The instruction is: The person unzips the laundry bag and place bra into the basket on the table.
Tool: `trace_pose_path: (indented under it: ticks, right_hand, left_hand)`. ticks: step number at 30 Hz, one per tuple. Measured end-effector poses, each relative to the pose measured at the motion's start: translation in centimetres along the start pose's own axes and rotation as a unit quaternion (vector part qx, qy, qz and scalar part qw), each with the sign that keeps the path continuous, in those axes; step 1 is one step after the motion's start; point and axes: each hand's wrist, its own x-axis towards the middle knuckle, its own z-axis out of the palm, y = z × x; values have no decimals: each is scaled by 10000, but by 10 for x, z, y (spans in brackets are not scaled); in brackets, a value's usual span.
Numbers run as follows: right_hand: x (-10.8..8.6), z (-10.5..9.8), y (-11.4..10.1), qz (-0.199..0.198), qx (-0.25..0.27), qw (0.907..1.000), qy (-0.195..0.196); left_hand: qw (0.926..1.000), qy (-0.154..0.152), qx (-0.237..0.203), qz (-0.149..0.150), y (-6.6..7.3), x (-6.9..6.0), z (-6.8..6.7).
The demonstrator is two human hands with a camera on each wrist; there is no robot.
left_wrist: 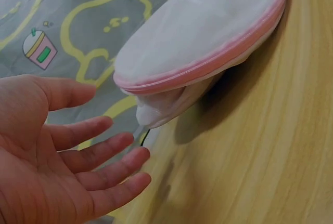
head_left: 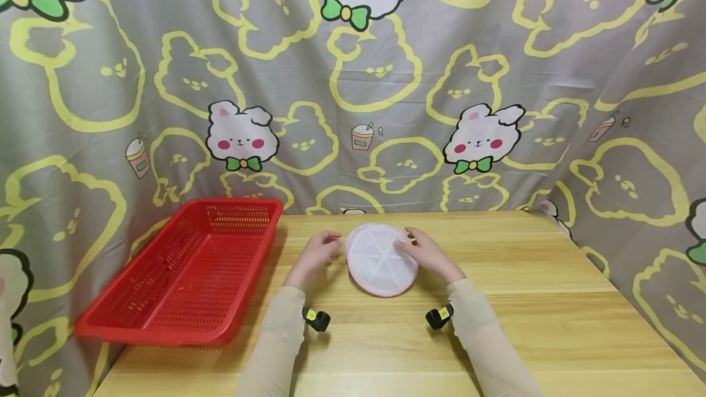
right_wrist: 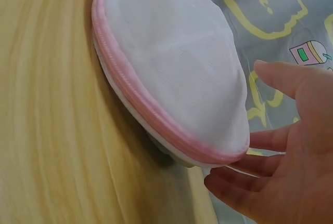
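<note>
A round white mesh laundry bag (head_left: pixel 383 261) with a pink zip edge sits on the wooden table between both hands. Pale seams cross its top like spokes. To its left, the left hand (head_left: pixel 322 251) is spread with relaxed fingers, apart from the bag; the left wrist view shows its bare palm. At the right side, the right hand (head_left: pixel 429 254) has its fingertips at the bag's rim, some partly under it. Its thumb (right_wrist: pixel 276 76) stands away from the fabric in the right wrist view. The bag's underside is mostly hidden.
A red plastic basket (head_left: pixel 234 317) with slotted walls stands at the table's left. Patterned grey curtains (head_left: pixel 386 90) hang behind the wooden table (head_left: pixel 513 336) and along its sides. Each sleeved wrist wears a small black camera (head_left: pixel 439 317).
</note>
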Motion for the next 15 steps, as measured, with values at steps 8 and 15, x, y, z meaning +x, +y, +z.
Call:
trace_pose_path:
  ticks: [8, 15]
  right_hand:
    - [2, -8, 5, -122, -65, 9994, 319]
    - [5, -10, 7, -219, -72, 9970, 737]
  left_hand:
    - [9991, 269, 240, 231, 8, -1, -3]
    - [9981, 342, 273, 424, 9, 1, -8]
